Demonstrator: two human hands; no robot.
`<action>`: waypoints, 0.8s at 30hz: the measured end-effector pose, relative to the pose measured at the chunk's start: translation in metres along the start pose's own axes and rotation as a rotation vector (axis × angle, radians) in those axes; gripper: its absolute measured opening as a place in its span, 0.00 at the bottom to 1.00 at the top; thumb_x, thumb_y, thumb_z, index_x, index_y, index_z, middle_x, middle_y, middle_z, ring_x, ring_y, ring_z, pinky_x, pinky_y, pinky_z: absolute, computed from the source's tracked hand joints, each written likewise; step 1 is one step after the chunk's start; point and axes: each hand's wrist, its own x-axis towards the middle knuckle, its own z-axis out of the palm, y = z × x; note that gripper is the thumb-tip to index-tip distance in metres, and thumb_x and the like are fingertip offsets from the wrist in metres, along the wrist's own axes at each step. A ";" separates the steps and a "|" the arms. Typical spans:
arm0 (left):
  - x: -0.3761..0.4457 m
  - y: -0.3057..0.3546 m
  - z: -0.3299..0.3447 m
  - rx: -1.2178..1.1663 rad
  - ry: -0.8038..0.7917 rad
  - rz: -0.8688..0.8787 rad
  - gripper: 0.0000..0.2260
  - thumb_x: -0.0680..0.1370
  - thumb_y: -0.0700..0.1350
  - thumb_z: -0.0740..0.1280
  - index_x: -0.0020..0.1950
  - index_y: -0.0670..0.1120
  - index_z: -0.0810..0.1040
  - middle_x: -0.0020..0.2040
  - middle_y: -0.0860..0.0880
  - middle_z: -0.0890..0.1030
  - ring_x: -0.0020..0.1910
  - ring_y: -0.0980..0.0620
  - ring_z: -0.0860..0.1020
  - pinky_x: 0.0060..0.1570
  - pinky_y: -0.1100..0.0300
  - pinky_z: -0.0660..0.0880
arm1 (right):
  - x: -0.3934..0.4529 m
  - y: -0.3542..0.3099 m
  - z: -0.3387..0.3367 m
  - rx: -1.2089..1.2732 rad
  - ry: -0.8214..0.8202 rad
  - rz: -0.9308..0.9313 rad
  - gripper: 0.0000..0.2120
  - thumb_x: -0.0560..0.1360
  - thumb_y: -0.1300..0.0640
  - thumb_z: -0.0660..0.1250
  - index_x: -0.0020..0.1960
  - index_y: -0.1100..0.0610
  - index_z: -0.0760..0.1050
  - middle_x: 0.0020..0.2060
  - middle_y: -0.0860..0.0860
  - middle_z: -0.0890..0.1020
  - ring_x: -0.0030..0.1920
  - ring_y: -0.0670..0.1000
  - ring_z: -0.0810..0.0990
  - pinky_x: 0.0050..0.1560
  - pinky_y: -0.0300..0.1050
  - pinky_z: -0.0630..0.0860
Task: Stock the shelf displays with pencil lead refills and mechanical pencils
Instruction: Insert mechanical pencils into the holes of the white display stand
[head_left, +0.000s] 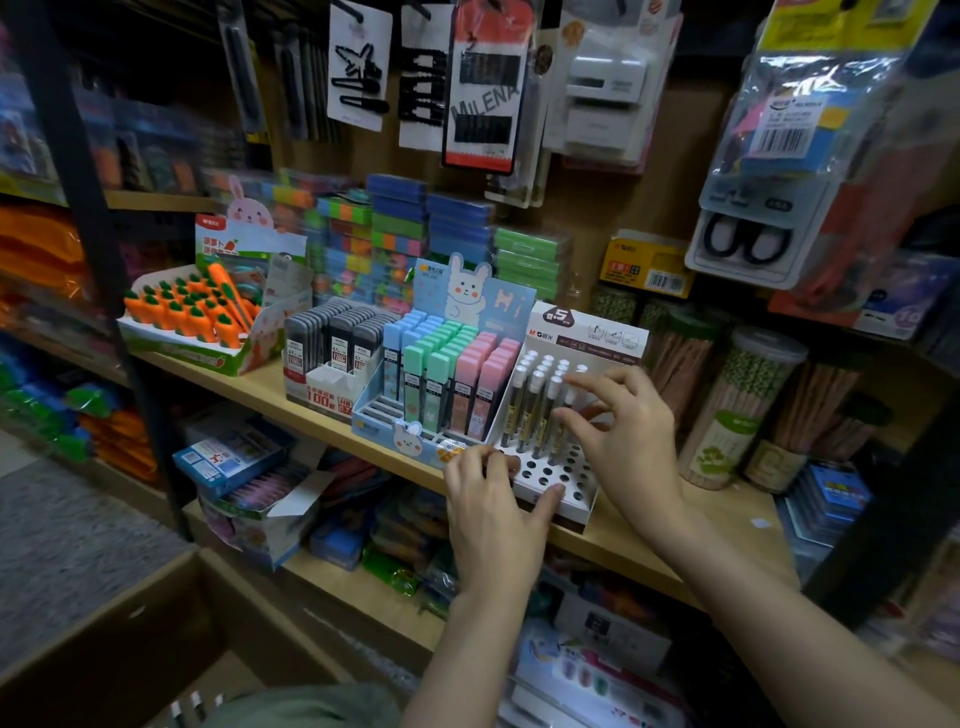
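Right now: left hand (491, 499) resting on front edge of white perforated display box (558, 491), thumb stretched along box's front lip, other fingers curled at box's left corner; cannot tell if holding anything. Right hand (618, 426) over box's right side, thumb and forefinger pinching a white-capped lead refill tube (566, 415), remaining fingers spread and raised. More refill tubes (535, 410) standing upright in holes at box's rear left; front rows of holes open. Box sitting on wooden shelf (613, 543), just right of and touching blue bunny display (441, 374) with blue, green and pink refill cases. Further left, black refill cases (332, 343), then carrot-shaped items tray (192, 322). Pencil canisters (737, 410) to right of box. Hair clips and scissors packs hanging above. Cardboard box (104, 639) at lower left on floor.
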 end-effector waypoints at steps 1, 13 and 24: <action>0.000 0.001 -0.001 0.001 -0.001 -0.002 0.22 0.72 0.63 0.70 0.57 0.48 0.77 0.61 0.52 0.71 0.66 0.52 0.63 0.64 0.59 0.67 | -0.002 -0.001 -0.001 -0.004 -0.001 0.006 0.17 0.69 0.59 0.77 0.58 0.55 0.82 0.47 0.46 0.73 0.38 0.39 0.74 0.44 0.25 0.74; 0.054 -0.030 -0.103 -0.104 -0.486 -0.117 0.05 0.73 0.52 0.74 0.41 0.54 0.80 0.43 0.55 0.83 0.45 0.55 0.80 0.46 0.60 0.75 | -0.016 -0.077 -0.010 0.476 -0.342 0.246 0.06 0.75 0.60 0.71 0.50 0.51 0.81 0.40 0.45 0.83 0.40 0.47 0.82 0.46 0.52 0.81; -0.077 -0.268 -0.167 -0.443 -0.047 -0.958 0.06 0.77 0.38 0.69 0.39 0.44 0.81 0.31 0.48 0.79 0.31 0.52 0.75 0.29 0.65 0.70 | -0.095 -0.220 0.183 0.129 -1.291 -0.080 0.09 0.74 0.50 0.71 0.50 0.53 0.82 0.50 0.52 0.84 0.52 0.51 0.82 0.51 0.44 0.78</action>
